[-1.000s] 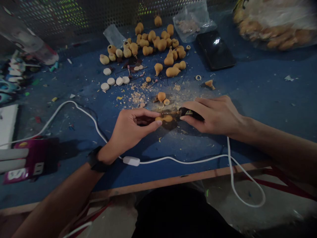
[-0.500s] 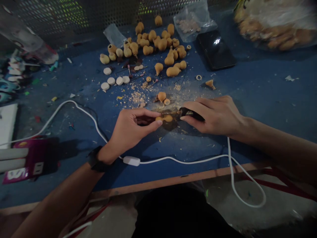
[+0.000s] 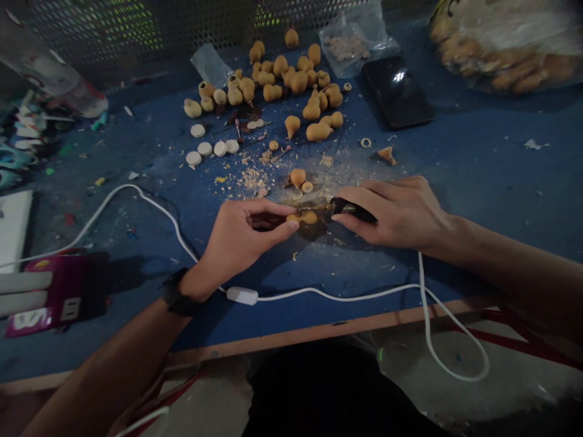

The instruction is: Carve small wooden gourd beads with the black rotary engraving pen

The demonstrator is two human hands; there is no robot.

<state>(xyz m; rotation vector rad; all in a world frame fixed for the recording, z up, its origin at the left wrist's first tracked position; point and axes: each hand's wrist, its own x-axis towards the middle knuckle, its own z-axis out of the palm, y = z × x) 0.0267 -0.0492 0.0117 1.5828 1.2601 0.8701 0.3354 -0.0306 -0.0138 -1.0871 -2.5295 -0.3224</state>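
My left hand (image 3: pixel 241 233) pinches a small tan gourd (image 3: pixel 304 216) between thumb and fingers, holding it down on the blue table (image 3: pixel 478 164). My right hand (image 3: pixel 396 209) is wrapped round a black rotary tool (image 3: pixel 353 209), whose thin bit touches the gourd's right end. A white cord (image 3: pixel 319 294) with an inline switch (image 3: pixel 242 295) runs from the tool across the table and loops off the front edge. Shavings and dust lie just beyond both hands.
A heap of small gourds (image 3: pixel 291 79) lies at the back centre, with white discs (image 3: pixel 212 149) to its left. A black phone (image 3: pixel 396 91) and plastic bags (image 3: pixel 353 39) sit at the back right. A magenta box (image 3: pixel 54 291) lies at the left edge.
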